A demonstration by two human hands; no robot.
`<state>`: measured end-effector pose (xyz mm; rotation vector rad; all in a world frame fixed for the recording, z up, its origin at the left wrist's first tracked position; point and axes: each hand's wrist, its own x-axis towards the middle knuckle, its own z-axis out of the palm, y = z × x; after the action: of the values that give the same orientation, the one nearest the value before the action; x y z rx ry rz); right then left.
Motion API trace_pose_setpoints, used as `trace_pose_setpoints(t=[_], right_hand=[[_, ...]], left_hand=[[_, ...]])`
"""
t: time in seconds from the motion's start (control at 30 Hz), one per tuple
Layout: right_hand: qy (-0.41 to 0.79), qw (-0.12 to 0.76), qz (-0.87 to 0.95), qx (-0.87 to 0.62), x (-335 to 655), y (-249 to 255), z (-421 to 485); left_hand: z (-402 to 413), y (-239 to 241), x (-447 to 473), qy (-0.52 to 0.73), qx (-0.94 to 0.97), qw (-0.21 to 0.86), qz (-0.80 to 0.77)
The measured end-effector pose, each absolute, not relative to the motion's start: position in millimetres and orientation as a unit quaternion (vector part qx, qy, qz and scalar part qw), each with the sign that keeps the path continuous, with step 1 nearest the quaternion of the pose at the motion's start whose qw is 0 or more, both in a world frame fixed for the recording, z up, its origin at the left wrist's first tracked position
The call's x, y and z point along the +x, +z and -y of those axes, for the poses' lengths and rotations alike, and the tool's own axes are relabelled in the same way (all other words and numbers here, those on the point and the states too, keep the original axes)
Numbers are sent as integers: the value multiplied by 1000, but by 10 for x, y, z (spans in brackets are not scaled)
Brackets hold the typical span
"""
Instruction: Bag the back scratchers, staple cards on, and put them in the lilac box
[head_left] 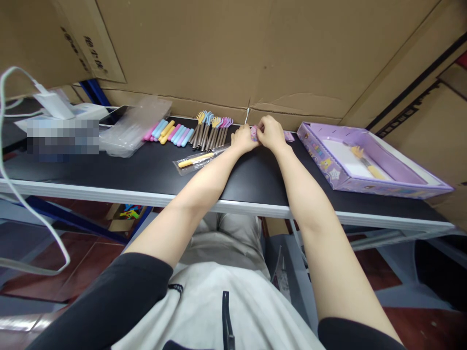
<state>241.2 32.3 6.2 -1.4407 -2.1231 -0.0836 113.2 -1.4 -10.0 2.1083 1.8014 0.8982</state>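
Note:
Near the back of the desk, my left hand (245, 138) and my right hand (270, 132) meet, fingers bent and pinched on a small pink printed card (254, 132). The fingers cover part of this card. A clear plastic sleeve (184, 170) with a yellow-handled back scratcher (195, 160) in it runs toward my left wrist, which hides its far end. Left of my left hand lie several metal rods with yellow, blue and purple claw heads (215, 124). Beyond them is a row of pink, blue and yellow handles (171, 132). Another pink card (289, 136) lies just right of my right hand.
An open purple box (383, 187) at the right holds a yellow back scratcher (367, 163). Clear plastic bags (127, 133) lie at the left, by a white charger (54, 103) whose cable hangs over the desk edge. Cardboard (219, 48) walls the back of the black desk (255, 180).

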Motion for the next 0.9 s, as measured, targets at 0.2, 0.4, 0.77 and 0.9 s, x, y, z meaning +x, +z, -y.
trace_pose_setpoints(t=[0.2,0.4,0.77,0.9], right_hand=[[62,357,729,-581,2378,152,-287],[107,327,727,-595,2440,157,-287],[116,329,721,-599,2402,148,-266],[118,336,702,-617,2401,162,-270]], left_hand=[[-24,-110,1111,322,716,120,-608],[-61,-130,1118,323,715,119,-609],[-48,-86,1110,329,701,155,-614],[-28,11,1040,300,691,179,-633]])
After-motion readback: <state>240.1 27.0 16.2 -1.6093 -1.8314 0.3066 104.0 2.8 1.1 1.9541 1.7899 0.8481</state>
